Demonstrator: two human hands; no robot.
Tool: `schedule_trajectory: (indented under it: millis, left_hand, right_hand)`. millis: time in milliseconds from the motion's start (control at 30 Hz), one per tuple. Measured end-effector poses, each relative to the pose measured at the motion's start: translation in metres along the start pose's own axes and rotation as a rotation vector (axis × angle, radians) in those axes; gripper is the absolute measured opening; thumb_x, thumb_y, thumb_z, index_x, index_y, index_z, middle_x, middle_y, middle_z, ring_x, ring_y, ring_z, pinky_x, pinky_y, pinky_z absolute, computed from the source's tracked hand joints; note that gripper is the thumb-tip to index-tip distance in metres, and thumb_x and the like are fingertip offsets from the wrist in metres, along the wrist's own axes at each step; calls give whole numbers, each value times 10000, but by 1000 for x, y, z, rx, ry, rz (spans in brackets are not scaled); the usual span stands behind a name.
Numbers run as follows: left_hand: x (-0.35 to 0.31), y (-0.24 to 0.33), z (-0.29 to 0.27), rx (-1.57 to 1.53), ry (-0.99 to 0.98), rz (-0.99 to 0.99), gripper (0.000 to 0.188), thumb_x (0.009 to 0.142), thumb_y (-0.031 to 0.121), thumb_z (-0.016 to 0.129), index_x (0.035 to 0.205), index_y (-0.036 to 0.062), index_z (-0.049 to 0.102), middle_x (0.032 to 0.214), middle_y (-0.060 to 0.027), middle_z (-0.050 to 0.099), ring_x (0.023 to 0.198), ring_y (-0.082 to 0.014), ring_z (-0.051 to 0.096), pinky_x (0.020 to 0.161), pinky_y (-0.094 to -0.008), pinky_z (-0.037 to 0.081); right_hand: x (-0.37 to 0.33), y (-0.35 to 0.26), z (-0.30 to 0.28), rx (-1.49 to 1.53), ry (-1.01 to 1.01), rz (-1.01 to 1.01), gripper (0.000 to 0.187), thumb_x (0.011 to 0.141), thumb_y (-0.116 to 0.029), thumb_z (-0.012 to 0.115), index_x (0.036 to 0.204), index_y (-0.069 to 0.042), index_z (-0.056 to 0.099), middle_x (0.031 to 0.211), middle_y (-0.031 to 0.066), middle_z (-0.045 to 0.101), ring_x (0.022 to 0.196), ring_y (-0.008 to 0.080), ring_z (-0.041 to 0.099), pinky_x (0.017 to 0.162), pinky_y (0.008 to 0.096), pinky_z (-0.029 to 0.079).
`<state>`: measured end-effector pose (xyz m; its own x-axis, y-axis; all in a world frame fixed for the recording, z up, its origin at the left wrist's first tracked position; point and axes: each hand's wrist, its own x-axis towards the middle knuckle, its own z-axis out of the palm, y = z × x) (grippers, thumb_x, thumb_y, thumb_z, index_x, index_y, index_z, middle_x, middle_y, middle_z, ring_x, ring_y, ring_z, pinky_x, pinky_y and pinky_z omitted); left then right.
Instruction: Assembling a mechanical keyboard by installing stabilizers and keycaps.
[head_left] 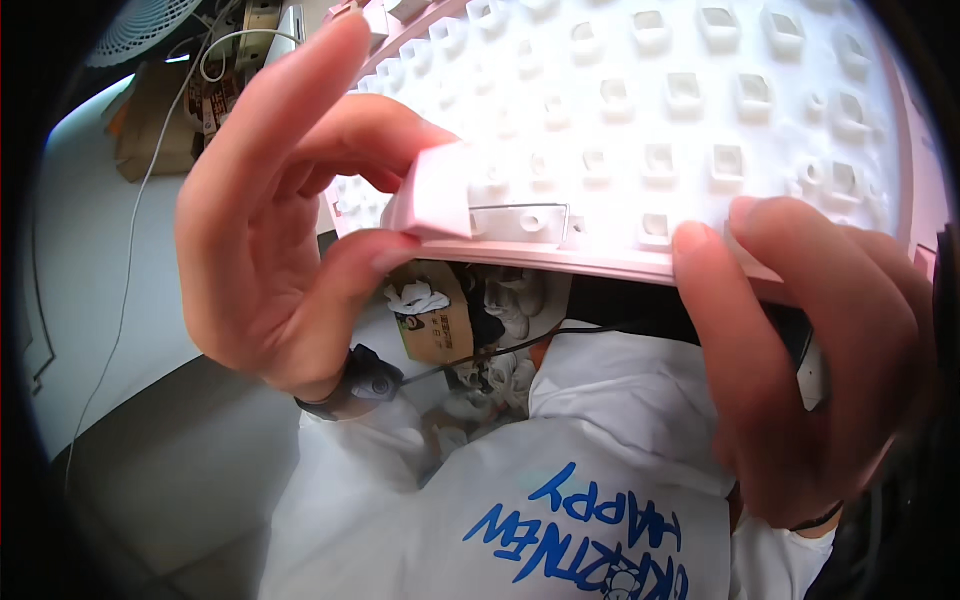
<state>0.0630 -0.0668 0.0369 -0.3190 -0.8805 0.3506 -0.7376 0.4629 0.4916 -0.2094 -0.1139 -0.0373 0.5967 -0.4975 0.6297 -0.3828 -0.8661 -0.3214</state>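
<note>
A pink keyboard (560,262) without most of its caps fills the upper part of the view, its white plate dotted with bare key sockets. Between thumb and forefinger of my left hand (250,220) is a pink keycap (435,195), tilted at the keyboard's near edge. Beside the keycap a thin metal stabilizer wire (520,207) runs to the right over the plate. My right hand (810,330) is curled at the near right edge, its fingertips on the keyboard's rim and the lowest sockets. What lies under its palm is hidden.
At the left stands a pale table (100,310) with a white cable (130,230) across it. A fan (140,25) and brown paper bag (155,125) are behind. Below the keyboard are a cardboard box (435,335), shoes (510,305) and a black cable (540,338).
</note>
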Motion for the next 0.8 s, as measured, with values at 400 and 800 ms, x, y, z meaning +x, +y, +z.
schedule_trajectory:
  millis: [400,800]
  left_hand:
    - [15,7,4,-33,-95,-6,605,853,-61,672,1417,-159,477,1091,-301,684,913,-294,711,814,-393,596]
    - [14,0,12,-77,-223,37,560,775,-170,606,1333,-164,564,1106,-270,693,982,-304,717,861,-395,575]
  right_hand:
    - [-3,0,4,-20,9,-31,325,762,27,768,1083,-20,755,1092,146,675,962,276,641,677,283,555]
    - [4,-13,-1,-106,-46,45,285,747,-57,822,1028,-61,773,1071,104,685,991,275,610,782,344,506]
